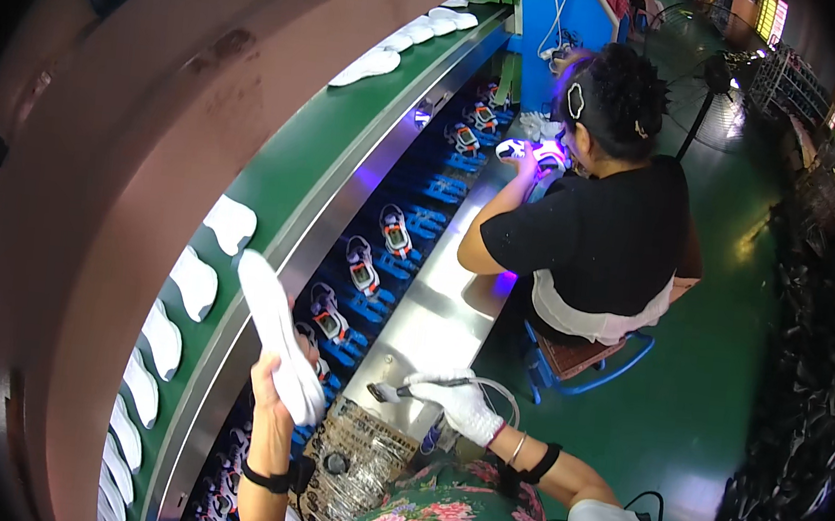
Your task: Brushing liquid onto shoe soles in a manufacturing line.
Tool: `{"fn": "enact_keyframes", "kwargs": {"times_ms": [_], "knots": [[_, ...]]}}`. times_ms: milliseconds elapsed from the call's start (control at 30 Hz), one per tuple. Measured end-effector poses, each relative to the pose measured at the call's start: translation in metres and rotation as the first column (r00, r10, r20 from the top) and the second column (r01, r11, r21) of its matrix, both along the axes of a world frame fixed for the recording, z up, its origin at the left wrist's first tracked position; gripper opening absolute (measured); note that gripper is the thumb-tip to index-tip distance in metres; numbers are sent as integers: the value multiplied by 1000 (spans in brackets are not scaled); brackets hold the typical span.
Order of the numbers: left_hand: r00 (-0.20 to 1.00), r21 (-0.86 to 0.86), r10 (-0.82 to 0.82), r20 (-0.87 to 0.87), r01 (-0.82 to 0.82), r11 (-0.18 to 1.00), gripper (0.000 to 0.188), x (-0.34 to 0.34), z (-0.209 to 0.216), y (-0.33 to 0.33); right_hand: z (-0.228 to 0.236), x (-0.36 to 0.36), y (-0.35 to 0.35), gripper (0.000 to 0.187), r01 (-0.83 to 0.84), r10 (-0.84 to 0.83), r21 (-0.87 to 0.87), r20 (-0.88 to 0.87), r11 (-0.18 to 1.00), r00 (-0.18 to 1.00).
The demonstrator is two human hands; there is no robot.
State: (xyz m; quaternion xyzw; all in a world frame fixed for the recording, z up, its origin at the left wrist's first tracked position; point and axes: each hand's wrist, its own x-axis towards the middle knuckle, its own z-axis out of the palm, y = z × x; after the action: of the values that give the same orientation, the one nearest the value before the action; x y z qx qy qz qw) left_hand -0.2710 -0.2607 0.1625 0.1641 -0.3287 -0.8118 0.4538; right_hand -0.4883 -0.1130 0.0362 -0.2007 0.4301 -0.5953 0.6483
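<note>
My bare left hand [270, 387] grips a white shoe sole [272, 312] near its lower end. The sole is held up at a tilt, over the edge of the conveyor. In a white glove, my right hand [464, 408] closes around a brush [387, 392] with a dark flat head and a thin hose [501, 387] looping from it. The brush head is over the near end of the metal ledge [425, 337], apart from the sole. Below it lies a plastic-wrapped board [364, 446] with a small dark round spot on it.
White soles [194, 284] line the green conveyor belt [292, 153] on the left. Sandal-like shoe uppers [362, 265] sit on blue holders along a lower track. A co-worker [602, 218] sits ahead on a stool [579, 361], holding a shoe under violet light. Dark items are piled at right.
</note>
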Motion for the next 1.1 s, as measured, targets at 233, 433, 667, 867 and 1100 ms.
{"fn": "enact_keyframes", "kwargs": {"times_ms": [233,433,667,867,1100], "knots": [[961,437,38,275,-160,885,72,101,-101,119,44,23,-7,14,15,-12,-97,31,995,999],[994,560,109,-26,-76,825,86,64,-113,156,99,53,0,23,-201,-53,-400,-540,894,840],[960,513,131,-247,15,858,109,56,-81,146,127,81,-9,24,-277,82,-402,-437,873,896],[817,459,186,-545,105,882,102,54,-55,156,130,102,-20,20,-357,-280,-610,-706,707,651],[940,348,337,53,-334,876,90,46,-60,156,128,117,5,30,-609,-483,-596,-796,524,364]]}}
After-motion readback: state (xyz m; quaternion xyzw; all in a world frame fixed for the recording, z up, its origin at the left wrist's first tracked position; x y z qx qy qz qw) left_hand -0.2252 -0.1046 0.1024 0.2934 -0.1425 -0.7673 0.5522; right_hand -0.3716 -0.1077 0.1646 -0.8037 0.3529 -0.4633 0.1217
